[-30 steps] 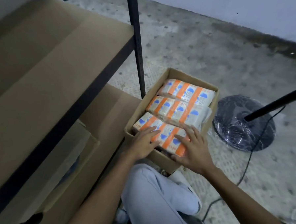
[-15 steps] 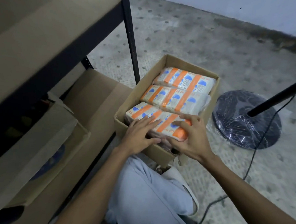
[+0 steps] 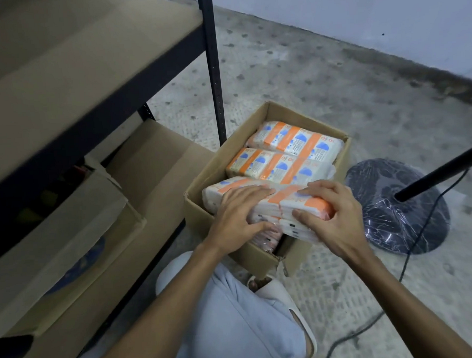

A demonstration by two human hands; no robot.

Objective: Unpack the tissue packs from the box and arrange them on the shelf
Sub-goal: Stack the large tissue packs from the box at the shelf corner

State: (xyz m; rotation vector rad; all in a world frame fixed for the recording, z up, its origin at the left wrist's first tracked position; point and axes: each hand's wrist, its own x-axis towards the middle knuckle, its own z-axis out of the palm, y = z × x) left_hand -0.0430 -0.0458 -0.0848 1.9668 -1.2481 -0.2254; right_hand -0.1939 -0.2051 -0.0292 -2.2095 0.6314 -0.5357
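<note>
Orange-striped pack [image 3: 310, 205] now higher in box [image 3: 215, 166], between left hand [image 3: 239, 214] and right hand [image 3: 332, 217]

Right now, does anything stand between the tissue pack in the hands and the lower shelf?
Little does. The left hand and right hand grip the nearest tissue pack; only the left wall of the cardboard box lies toward the lower shelf. An open carton takes that shelf's nearer part.

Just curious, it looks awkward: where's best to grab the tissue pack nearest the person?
Its long near edge, from the person's side: fingers on top, thumbs on the near face, like the left hand and right hand. The tissue pack is long and soft, and the next pack crowds its far side.
</note>
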